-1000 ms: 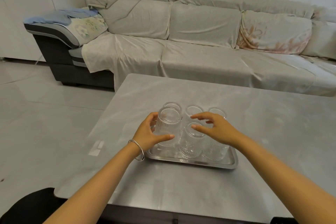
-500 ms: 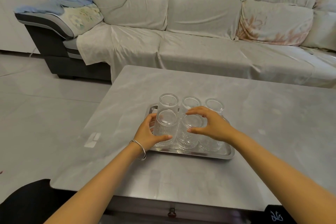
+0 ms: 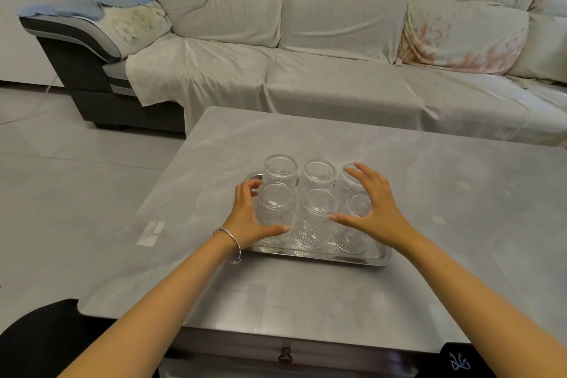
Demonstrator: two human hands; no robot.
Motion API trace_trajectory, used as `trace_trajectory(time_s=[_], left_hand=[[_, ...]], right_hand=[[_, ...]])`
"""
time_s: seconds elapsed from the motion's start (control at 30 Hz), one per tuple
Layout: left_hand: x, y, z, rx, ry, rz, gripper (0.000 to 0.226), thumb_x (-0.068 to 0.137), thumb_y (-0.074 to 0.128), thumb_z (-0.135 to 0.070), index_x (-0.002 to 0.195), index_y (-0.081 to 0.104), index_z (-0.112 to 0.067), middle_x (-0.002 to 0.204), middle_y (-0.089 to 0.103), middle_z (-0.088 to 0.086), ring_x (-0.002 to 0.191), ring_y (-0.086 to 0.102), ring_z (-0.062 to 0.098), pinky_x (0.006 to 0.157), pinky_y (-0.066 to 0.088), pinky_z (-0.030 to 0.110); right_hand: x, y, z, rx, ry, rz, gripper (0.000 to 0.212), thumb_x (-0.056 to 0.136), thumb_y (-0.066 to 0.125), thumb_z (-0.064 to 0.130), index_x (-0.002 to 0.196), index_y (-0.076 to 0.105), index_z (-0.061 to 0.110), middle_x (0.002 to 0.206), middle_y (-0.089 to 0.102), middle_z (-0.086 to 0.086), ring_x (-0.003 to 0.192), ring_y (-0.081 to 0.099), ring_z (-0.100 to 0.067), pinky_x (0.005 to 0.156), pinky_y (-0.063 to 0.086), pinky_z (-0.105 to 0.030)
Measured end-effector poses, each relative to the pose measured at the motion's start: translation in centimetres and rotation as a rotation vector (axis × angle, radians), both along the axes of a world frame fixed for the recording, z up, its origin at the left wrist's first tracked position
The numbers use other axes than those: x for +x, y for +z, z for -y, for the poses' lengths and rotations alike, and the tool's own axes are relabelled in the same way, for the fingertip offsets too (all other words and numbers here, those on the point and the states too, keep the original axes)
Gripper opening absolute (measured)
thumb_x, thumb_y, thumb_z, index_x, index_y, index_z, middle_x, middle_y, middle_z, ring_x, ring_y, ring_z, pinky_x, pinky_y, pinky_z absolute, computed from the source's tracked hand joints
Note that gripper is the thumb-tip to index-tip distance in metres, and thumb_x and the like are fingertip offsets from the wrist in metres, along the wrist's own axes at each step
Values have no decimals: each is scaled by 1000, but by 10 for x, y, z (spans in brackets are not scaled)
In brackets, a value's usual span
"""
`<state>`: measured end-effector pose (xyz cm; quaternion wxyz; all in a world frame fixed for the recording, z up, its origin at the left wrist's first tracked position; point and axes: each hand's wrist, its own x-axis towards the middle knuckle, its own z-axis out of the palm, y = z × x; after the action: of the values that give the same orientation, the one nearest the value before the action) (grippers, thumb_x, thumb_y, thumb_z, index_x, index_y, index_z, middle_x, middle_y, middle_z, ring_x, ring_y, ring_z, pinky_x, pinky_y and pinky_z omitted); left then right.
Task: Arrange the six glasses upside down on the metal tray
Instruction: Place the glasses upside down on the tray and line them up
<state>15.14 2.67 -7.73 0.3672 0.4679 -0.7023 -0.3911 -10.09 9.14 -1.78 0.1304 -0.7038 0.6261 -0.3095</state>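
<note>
Both hands have changed posture since the earlier frames. Right hand: formerly laid across the near-middle glass, it has drawn back to the right, fingers now spread wide and gripping nothing, held above the near-right glass and partly hiding the far-right glass. Left hand: it remains cupped at the near-left glass, thumb lying against the lower near wall and fingers curled at the far left side; whether those fingers press the glass or stand just clear of it cannot be told.

Six ribbed clear glasses stand on the metal tray in two rows of three. In the far row, the far-left glass and far-middle glass show closed bases uppermost. The near-left and near-middle glasses appear inverted likewise. The orientation of the near-right glass is less plain through the spread fingers, though its rim seems to rest on the tray. Neighbouring glasses stand very close; contact cannot be judged. The tray lies on the grey table, toward its near left part, before a covered sofa.

Interpretation: the opening of the right hand suggests a release, so the arrangement seems complete or nearly so. Only final nudging of spacing may remain.
</note>
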Motion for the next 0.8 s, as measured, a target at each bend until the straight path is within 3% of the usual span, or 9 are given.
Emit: trace_trajectory(time_s=[0.1, 0.23, 0.5, 0.63, 0.8], left_hand=[[-3, 8, 4, 13, -36, 35, 128, 48, 90, -32, 142, 4, -18, 144, 15, 4, 132, 24, 14, 110, 27, 30], [-6, 10, 10, 110, -89, 72, 141, 50, 89, -35, 144, -16, -22, 154, 9, 2, 141, 16, 16, 113, 20, 30], [-3, 4, 18, 183, -127, 151, 142, 51, 89, -31, 145, -16, -19, 157, 4, 0, 143, 13, 16, 112, 17, 26], [-3, 4, 18, 182, -145, 147, 138, 51, 89, -32, 146, -11, -23, 157, 8, 0, 143, 17, 18, 116, 21, 39], [-1, 6, 19, 179, -168, 162, 137, 49, 88, -36, 145, -9, -24, 157, 9, -1, 142, 18, 18, 116, 21, 36]], right_hand=[[-17, -8, -4, 130, -70, 180, 114, 54, 77, 57, 146, 12, 38, 157, 8, 10, 137, 11, -4, 109, 15, -28], [-31, -22, -6, 317, -74, 414, 128, 53, 84, 45, 147, -1, 35, 158, 7, 13, 130, 16, 2, 104, 21, -23], [-38, -44, -3, 497, -7, 550, 135, 47, 90, 33, 146, -2, 39, 140, 30, 18, 127, 36, -6, 100, 31, -22], [-37, -48, -1, 469, 1, 558, 135, 45, 91, 38, 144, -1, 44, 137, 31, 22, 127, 36, -4, 99, 31, -19], [-37, -52, -2, 438, -11, 534, 132, 47, 89, 42, 144, -1, 44, 145, 25, 17, 130, 32, -6, 94, 34, -11]])
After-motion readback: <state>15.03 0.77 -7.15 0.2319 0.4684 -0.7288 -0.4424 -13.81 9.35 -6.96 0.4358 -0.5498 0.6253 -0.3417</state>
